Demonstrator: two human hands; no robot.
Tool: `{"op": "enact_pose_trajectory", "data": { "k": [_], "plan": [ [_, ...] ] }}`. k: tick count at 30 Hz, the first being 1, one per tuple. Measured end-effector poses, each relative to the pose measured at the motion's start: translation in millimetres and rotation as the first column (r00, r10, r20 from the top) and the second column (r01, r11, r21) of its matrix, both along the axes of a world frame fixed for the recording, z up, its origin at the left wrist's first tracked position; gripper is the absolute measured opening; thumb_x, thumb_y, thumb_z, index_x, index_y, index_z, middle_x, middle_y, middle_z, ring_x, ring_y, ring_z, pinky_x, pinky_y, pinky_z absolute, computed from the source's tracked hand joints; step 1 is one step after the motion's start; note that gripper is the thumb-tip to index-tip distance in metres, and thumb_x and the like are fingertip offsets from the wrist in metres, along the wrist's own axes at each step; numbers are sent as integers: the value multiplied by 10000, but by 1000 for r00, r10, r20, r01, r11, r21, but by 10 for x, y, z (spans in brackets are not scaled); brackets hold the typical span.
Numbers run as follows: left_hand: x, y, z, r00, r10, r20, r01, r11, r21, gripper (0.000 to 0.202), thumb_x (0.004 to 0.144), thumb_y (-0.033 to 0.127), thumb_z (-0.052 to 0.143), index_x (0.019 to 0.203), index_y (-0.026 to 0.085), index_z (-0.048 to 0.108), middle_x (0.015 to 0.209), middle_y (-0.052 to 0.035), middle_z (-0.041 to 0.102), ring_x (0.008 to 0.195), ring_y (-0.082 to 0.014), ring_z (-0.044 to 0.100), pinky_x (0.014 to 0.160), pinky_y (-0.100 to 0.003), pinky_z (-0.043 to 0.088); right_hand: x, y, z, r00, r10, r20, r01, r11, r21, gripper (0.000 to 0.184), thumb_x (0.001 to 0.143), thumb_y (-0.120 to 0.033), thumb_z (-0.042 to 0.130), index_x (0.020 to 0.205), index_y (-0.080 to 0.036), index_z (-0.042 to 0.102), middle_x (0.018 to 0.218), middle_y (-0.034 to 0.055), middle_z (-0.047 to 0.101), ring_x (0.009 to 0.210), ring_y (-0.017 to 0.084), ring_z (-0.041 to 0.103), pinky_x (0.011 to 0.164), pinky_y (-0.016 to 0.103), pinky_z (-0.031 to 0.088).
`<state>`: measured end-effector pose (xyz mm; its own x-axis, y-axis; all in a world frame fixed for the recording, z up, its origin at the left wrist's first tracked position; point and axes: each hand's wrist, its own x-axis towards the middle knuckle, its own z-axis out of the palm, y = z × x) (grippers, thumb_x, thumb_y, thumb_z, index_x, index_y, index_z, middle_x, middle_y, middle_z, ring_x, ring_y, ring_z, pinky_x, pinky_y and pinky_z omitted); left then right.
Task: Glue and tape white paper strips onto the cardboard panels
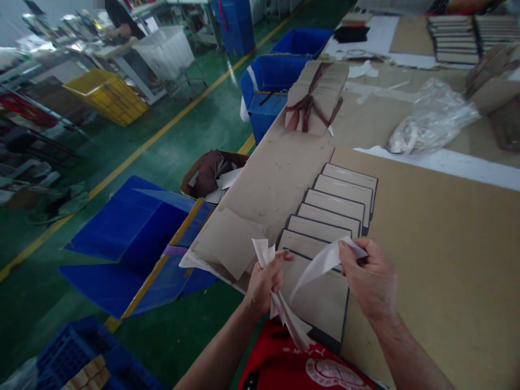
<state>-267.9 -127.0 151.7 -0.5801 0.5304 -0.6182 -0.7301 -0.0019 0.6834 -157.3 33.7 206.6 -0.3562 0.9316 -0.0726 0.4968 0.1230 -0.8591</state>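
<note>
My left hand (264, 284) is closed around several white strips (287, 319), whose ends stick out above and below the fist. My right hand (371, 279) pinches one white strip (319, 266) between thumb and fingers, its other end hanging toward my left hand. Whether the strips are paper or thin fabric I cannot tell. Under both hands lies an overlapping row of beige panels with dark edges (325, 300), running away from me along the table. To the left of my left hand, loose beige sheets (229, 241) rest at the table corner.
On the table (439, 271) are a bundle of boards tied with brown cloth (311, 103) and a clear plastic bag (433, 116). Blue bins (272, 76), a scrap box (211, 176) and a blue folded container (134, 233) stand left of it. Another person (122, 21) is farther back.
</note>
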Motion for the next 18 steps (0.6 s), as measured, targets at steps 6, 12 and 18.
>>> {"op": "enact_pose_trajectory", "data": {
  "k": [6,12,18],
  "plan": [
    [-24,-10,-22,989,-104,104,93,990,101,605,625,517,855,1075,140,707,1107,-152,732,421,11,241,388,-202,125,-116,-103,51,995,87,-46,-90,992,-85,294,802,-494,688,777,-209,618,473,-46,539,410,114,484,391,210,369],
    [-12,-48,-88,976,-199,85,199,980,14,507,595,360,895,1015,135,720,920,-53,700,422,8,301,394,-220,123,-100,-97,74,976,76,-205,-118,972,-202,296,798,-479,726,814,-207,608,500,-52,567,412,104,511,388,190,406],
    [35,-18,-152,980,-191,58,191,982,0,611,538,336,910,1068,115,701,717,25,584,462,-16,290,402,-215,138,-52,-118,119,928,60,-367,-180,936,-303,297,791,-460,755,843,-207,608,566,-53,592,414,85,510,377,178,414]
  ]
}}
